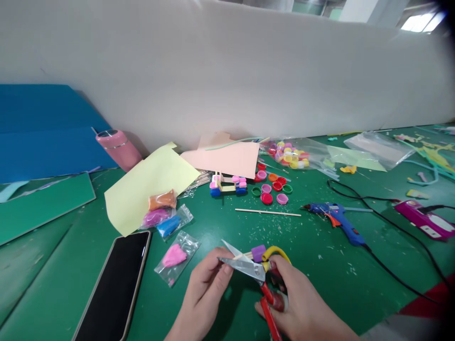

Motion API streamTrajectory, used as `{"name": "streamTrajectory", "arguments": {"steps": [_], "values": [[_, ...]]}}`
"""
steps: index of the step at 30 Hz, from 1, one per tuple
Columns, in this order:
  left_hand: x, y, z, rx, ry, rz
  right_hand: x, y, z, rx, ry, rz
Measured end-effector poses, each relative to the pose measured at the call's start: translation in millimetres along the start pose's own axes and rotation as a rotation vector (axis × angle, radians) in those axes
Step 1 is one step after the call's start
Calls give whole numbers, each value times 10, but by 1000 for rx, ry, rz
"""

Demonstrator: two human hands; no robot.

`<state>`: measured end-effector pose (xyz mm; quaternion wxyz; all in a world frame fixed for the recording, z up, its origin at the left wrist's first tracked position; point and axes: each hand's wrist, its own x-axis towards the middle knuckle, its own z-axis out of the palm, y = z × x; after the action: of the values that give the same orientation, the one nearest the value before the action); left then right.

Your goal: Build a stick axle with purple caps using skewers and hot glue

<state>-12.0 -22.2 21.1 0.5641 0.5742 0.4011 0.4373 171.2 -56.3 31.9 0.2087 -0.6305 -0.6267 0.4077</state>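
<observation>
My right hand [291, 289] grips a pair of scissors [250, 270] by its handles, one red and one yellow. The blades are parted and point left. Between them lies a thin pale wooden stick [242, 256] with a purple piece [258, 253] at its right end. My left hand [209, 279] pinches the stick's other end at the blade tips. Farther back stands a small blue and pink model [228, 185] with pale sticks. A loose wooden stick [268, 212] lies on the green table [206, 222] beyond the scissors.
Left of my hands are a phone [115, 289] and small bags of coloured clay [174, 256]. Bottle caps [267, 198] lie scattered behind. A blue glue gun [336, 220] and its black cord [387, 272] occupy the right. A pink bottle [120, 149] stands at the back left.
</observation>
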Motion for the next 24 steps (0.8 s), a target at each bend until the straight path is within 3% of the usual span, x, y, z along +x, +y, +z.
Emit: {"name": "streamTrajectory", "arguments": {"steps": [5, 12, 19, 24], "values": [[-10, 93, 48, 216, 6, 186, 29, 68, 50, 54, 42, -60], [40, 153, 200, 433, 174, 300, 33, 118, 163, 79, 85, -163], [118, 221, 140, 850, 47, 586, -15, 304, 58, 98, 4, -364], [138, 293, 169, 945, 32, 661, -9, 290, -57, 1, 116, -358]]}}
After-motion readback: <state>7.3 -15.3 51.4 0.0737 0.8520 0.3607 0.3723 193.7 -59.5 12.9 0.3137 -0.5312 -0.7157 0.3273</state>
